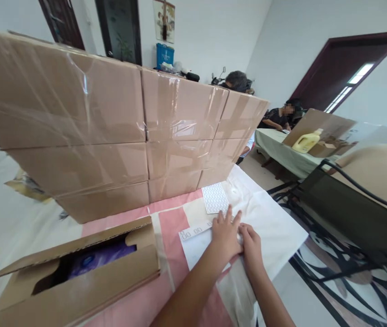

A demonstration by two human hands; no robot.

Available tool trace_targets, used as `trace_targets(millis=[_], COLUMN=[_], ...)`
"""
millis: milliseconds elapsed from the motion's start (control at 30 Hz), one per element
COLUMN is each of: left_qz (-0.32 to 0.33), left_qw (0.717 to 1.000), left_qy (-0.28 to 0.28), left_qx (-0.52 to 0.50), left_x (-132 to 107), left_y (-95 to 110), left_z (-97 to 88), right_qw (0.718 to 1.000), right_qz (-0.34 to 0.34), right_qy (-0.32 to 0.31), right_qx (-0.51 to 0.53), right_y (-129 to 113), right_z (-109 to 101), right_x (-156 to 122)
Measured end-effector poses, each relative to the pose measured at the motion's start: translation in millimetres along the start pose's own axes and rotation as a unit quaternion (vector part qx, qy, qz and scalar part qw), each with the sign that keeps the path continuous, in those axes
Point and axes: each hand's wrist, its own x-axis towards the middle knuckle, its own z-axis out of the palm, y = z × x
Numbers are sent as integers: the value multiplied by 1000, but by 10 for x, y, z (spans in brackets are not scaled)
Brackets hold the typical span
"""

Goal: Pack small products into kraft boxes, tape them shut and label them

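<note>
A white paper sheet (193,252) lies on the pink and white cloth, its upper edge folded over into a strip with printed marks. My left hand (225,232) presses flat on this sheet with its fingers spread. Close beside it, my right hand (251,247) has its fingers curled together at the sheet's right end; the fingertips' grip is partly hidden. Just beyond my left fingertips lies a card (215,198) covered in small printed rows. To the left stands an open cardboard box (87,290) with a purple package (103,259) inside.
Taped cardboard boxes (111,102) are stacked like a wall at the table's far side. On the right is a dark chair (350,218). Behind it, another table (275,145) carries a yellow jug (307,141) and cardboard. Other people sit farther back.
</note>
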Motion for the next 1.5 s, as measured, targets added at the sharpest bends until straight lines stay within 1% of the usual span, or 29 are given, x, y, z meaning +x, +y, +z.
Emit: trace_targets(millis=[67,133,333,400,467,633,900,1000,1167,1333,1500], left_qz=[-35,-43,-48,-53,-61,-67,-66,-67,-56,-55,-50], left_qw=[999,999,994,993,993,994,995,995,996,998,998], left_qy=[6,22,100,109,105,86,81,69,69,34,46], left_qx=[-8,-7,-5,-1,0,-5,-1,-5,3,0,11], left_x=[-6,-5,51,64,67,60,53,50,48,44,38], left_y=[-36,-72,-226,-281,-323,-338,-300,-309,-329,-349,-340], left_z=[-35,-79,-213,-229,-231,-222,-203,-193,-178,-191,-164], right_qw=[998,997,996,996,996,996,994,993,991,985,980], right_qz=[39,59,56,47,39,36,43,36,34,42,50], right_qy=[10,16,6,3,4,8,26,42,72,109,127], right_qx=[38,56,69,76,82,87,100,103,110,128,148], right_y=[-36,-71,-165,-164,-141,-71,-50,-64,-74,-92,-123], right_z=[72,145,393,457,490,468,421,405,352,279,241], right_x=[21,79,289,297,279,272,345,338,339,340,319])
